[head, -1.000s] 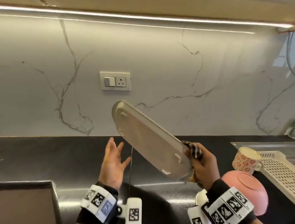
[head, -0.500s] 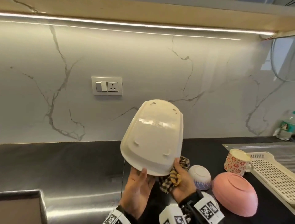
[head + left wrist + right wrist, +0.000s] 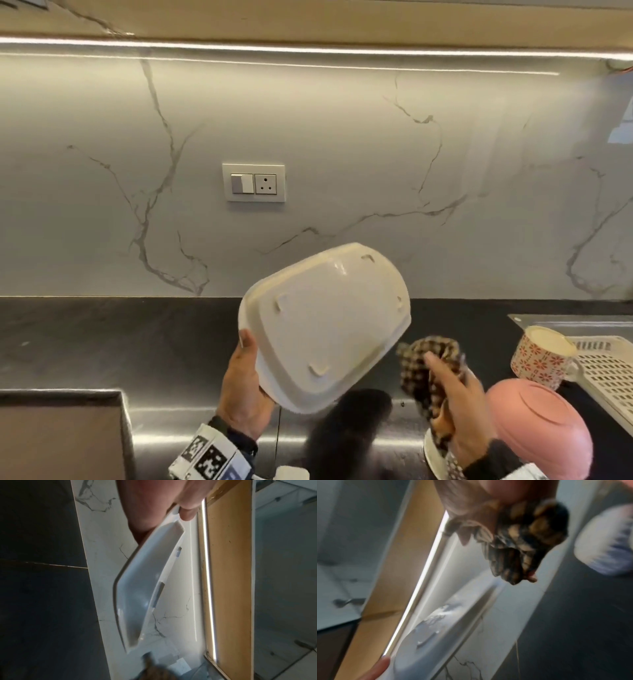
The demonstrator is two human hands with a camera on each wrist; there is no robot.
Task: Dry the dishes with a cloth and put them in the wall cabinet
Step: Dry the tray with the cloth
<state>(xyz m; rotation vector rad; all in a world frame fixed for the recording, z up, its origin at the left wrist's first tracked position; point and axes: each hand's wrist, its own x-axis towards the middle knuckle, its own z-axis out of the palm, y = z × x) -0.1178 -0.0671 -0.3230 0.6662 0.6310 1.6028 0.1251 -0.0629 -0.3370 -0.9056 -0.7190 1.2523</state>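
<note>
The left hand (image 3: 245, 387) holds the white dish (image 3: 325, 325) bottom-up above the desk (image 3: 102, 342). The right hand (image 3: 459, 407) squeezes the checked cloth (image 3: 428, 363), just right of it.

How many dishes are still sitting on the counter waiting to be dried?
3 visible: a floral mug upside down beside the white drying rack, a pink bowl upside down nearer the person, and a small white bowl mostly hidden behind the right hand. More may be hidden.
</note>
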